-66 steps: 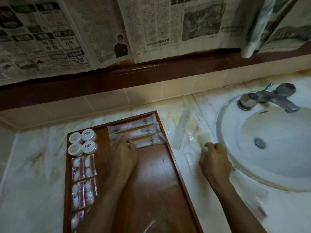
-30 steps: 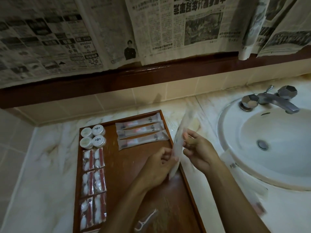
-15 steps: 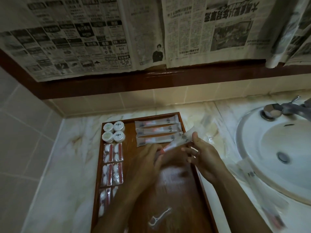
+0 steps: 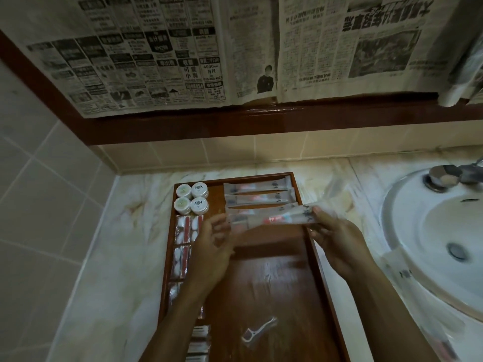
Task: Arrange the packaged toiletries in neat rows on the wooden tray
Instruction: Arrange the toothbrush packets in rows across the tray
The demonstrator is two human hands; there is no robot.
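Head view: your left hand and right hand each pinch one end of long packet, held level just above wooden tray on counter. Three like packets rowed at tray's 12 o'clock; four round tubs at 10 o'clock; floss pick at 6 o'clock.

You have one wooden tray. On it sit four round white-lidded jars and three long sachets in a row; a fourth long sachet is up in your hands. One floss pick lies loose. The red-and-white packets down the left edge are partly hidden, so their count is unclear.
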